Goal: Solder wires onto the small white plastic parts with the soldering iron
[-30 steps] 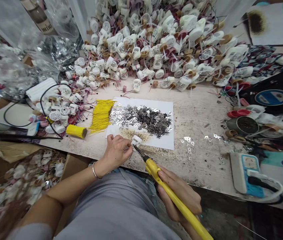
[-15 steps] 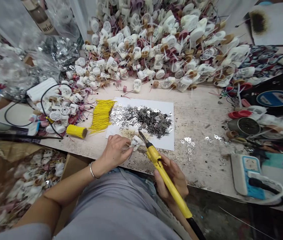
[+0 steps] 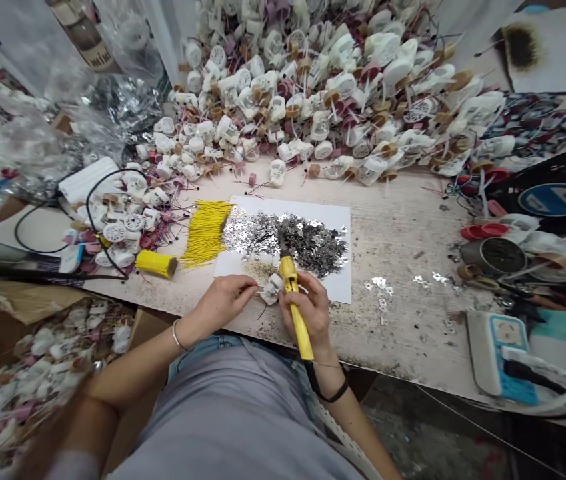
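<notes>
My right hand (image 3: 309,308) is wrapped round the yellow handle of a soldering iron (image 3: 291,277). Its dark tip points away from me, over a pile of small metal plates (image 3: 307,243). Just left of the iron is a small white plastic part (image 3: 271,289), with a thin dark wire below it. The thumb and forefinger of my left hand (image 3: 230,299) are pinched together at the part's left side. Something thin shows at those fingertips, too small to make out. The metal plates lie on a white sheet (image 3: 340,287) beneath the iron.
Left of the sheet lie loose yellow wires (image 3: 206,233) and a tied yellow wire bundle (image 3: 157,263). White plastic assemblies (image 3: 313,100) are heaped along the back. A power strip (image 3: 500,357) stands at right, and a cardboard box (image 3: 137,333) of parts sits below the table's left edge.
My right hand has moved up and left and now grips the iron firmly, the iron turned more upright. My left fingers have drawn together at the white part's left side.
</notes>
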A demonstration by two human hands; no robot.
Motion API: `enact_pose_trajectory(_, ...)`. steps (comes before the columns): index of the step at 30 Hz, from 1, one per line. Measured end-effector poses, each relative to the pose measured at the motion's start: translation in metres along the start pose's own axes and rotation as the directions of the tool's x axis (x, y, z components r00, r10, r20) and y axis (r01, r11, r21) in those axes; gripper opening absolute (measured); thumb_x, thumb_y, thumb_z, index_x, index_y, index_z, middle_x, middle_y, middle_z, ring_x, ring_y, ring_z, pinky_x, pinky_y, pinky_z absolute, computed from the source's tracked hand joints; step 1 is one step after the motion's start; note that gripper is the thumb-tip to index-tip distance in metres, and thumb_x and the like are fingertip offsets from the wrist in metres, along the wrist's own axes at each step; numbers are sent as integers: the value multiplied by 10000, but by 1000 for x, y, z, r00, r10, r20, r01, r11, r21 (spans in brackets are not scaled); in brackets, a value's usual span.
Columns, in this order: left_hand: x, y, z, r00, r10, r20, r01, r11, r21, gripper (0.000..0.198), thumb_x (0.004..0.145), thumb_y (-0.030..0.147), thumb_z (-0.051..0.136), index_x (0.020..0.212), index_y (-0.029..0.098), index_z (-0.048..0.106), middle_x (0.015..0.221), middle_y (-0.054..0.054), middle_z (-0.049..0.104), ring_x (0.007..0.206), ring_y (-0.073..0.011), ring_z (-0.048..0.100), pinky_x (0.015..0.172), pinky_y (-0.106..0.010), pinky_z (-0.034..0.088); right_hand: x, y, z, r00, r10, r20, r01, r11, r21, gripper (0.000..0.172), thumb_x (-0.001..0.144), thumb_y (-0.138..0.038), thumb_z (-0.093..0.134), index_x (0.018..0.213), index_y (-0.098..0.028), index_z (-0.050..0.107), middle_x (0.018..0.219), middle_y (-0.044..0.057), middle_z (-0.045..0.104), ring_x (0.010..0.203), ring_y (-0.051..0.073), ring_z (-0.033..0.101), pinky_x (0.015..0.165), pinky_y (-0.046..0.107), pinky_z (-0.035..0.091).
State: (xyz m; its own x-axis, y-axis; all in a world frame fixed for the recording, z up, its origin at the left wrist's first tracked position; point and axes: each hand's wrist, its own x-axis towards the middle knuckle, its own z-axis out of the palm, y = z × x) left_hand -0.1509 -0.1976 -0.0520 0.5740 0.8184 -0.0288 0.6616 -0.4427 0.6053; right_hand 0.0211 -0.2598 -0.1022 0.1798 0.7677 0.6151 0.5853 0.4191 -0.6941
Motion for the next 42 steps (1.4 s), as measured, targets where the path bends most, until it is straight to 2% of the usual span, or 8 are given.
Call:
enact_pose_trajectory(5,19,-6,-4,969,-246,-15,245,956,163,213,872,183,546,1026,129,683,890,-98,725,805,-203,665,758,-295,502,-3,-15,4,998,66,5,-67,996,54,199,737,-6,621,771,-200,588,1220,47,515,1042,176,612,789,284,605)
enact_pose_trajectory(10,27,2,-8,963,-209,167,170,960,222,221,897,195,503,942,154,716,891,-90,712,842,-211,647,771,-296,476,-7,-19,-8,990,133,-46,-129,989,78,184,740,-13,625,756,-193,596,1195,46,561,1020,175,627,805,298,598)
enact_pose_trajectory(16,29,3,-9,945,-290,152,257,945,202,159,857,226,571,887,159,712,848,-66,710,783,-187,633,713,-272,441,-15,-20,-26,971,209,-118,-209,978,14,149,737,-53,649,713,-187,588,1132,52,594,967,181,645,768,319,606)
enact_pose_trajectory(22,49,17,-3,937,-207,280,139,960,244,140,841,206,568,834,167,702,784,-42,708,745,-182,622,687,-284,393,-13,-27,-16,971,214,-108,-211,977,45,145,742,-59,641,704,-191,595,1136,50,595,972,179,643,788,323,594)
enact_pose_trajectory(26,50,20,-3,973,-91,212,9,932,361,208,894,219,513,838,155,702,831,-74,702,842,-212,616,784,-343,368,-15,-24,-21,966,208,-151,-207,978,20,166,742,-79,655,838,-209,617,1111,55,616,971,192,647,787,347,596)
enact_pose_trajectory(30,40,13,-5,960,-58,272,-48,930,365,256,913,270,506,796,183,717,795,-67,697,853,-225,604,764,-351,347,-24,-22,-40,988,147,-54,-150,988,-44,456,759,-74,635,1185,-226,577,1142,85,629,1042,221,634,832,379,595)
enact_pose_trajectory(35,27,9,-10,958,-175,227,106,952,286,188,887,234,534,871,195,717,862,-51,721,838,-205,621,746,-319,357,-32,-29,-62,988,122,91,-119,992,-37,548,800,-93,570,1327,-209,479,1208,97,639,1089,254,638,865,408,595)
enact_pose_trajectory(42,30,14,-5,945,-311,103,273,920,281,187,862,240,522,845,195,703,847,-42,725,847,-211,628,787,-331,370,-27,-28,-58,978,166,125,-177,981,78,424,768,-103,588,1181,-201,576,1171,103,660,1050,259,659,848,404,598)
